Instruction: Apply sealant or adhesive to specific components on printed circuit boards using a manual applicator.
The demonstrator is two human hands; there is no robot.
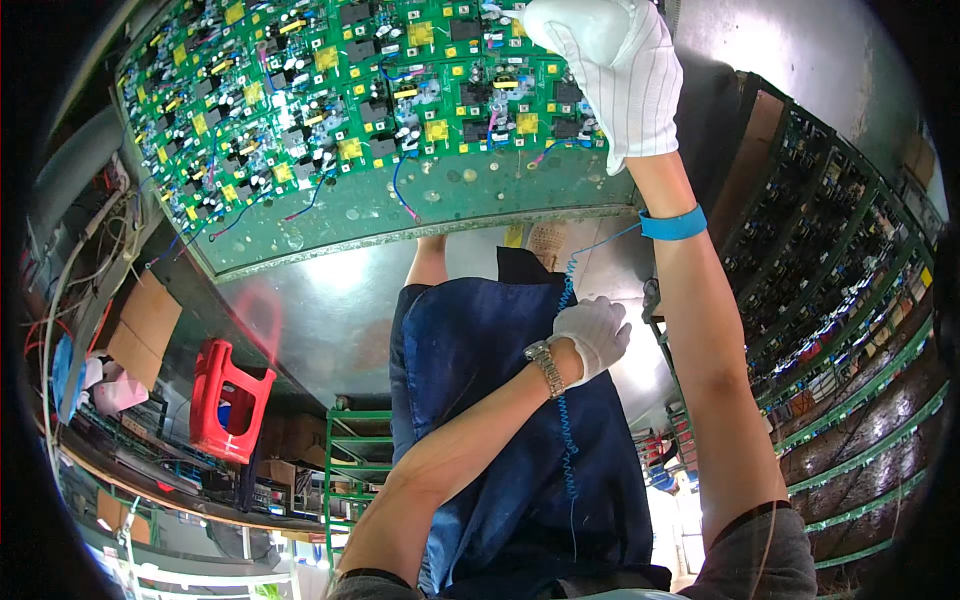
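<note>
Both hands wear white striped gloves. Right hand point(612, 70) is stretched up and out, resting on the far right part of a big green panel of circuit boards point(330, 100); fingers look curled down on the parts there, but what they pinch, if anything, can't be told from this angle. Left hand point(593, 335) sits lower, near the body, loosely closed, seemingly empty, w/ a metal watch point(546, 368) at the wrist. A blue wrist strap point(672, 224) circles the right forearm; its coiled blue cord point(566, 400) hangs down across a dark blue apron point(500, 440).

The panel lies tilted on a shiny metal tabletop point(330, 310), packed w/ yellow blocks, black parts, loose blue and pink wires. Its bare green edge faces the person.

Step in hand, as a guess: checking or seating a part on a board at the panel's right side. Next move likely calls for a light, exact touch w/ fingertips, keeping clear of the loose wires and neighbouring parts.

Also around: red plastic stool point(228, 400) at lower left, cardboard point(145, 325) beside it, racks of more boards point(840, 300) along the right.
</note>
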